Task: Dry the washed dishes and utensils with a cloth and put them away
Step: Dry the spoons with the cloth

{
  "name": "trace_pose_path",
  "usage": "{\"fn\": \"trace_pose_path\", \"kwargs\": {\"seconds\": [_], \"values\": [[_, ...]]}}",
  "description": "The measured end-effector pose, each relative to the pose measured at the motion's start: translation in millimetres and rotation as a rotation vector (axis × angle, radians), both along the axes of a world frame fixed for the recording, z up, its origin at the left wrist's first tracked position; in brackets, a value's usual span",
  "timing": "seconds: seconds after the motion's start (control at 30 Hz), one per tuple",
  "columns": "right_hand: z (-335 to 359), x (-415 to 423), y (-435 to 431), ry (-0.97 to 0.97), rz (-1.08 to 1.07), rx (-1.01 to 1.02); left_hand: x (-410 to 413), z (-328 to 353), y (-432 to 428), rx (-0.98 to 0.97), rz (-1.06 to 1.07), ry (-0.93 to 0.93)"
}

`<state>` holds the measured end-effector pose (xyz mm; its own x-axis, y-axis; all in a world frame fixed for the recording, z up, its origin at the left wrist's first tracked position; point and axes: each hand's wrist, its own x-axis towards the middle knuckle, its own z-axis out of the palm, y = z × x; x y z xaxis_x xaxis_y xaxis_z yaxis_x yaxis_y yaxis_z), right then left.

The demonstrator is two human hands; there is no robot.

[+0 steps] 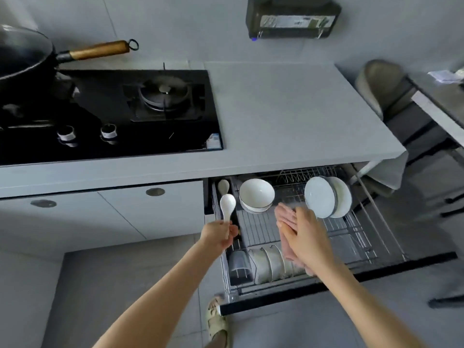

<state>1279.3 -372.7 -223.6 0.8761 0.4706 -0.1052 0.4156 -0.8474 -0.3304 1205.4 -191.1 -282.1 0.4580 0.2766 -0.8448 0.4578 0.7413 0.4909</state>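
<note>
My left hand (219, 234) grips the handle of a white ceramic spoon (228, 205), held bowl-up over the narrow left compartment of the pulled-out wire drawer (356, 237). A second pale spoon (223, 186) lies at the back of that compartment. My right hand (305, 237) holds a pink cloth (283, 217) above the drawer's middle. Stacked white bowls (256, 194) sit at the drawer's back left. White plates (326, 197) stand on edge at the back right. Several more bowls (272, 263) stand upright along the front.
A grey countertop (288, 109) overhangs the drawer. To the left are a black gas hob (163, 96) and a wok with a wooden handle (99, 50). A dark cup (239, 267) sits front left in the drawer. My sandalled foot (217, 322) is below; a chair (384, 84) stands right.
</note>
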Motion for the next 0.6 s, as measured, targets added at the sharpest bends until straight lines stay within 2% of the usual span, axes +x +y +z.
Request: {"fn": "trace_pose_path", "kwargs": {"seconds": [0.27,0.6], "values": [[-64.9,74.1,-3.1,0.175,0.109,-0.078,96.7,-81.8,14.4,-0.075,0.242,0.149],[-135.1,153.0,6.0,0.318,0.378,-0.159,154.7,-153.4,27.7,0.040,0.446,0.280]]}}
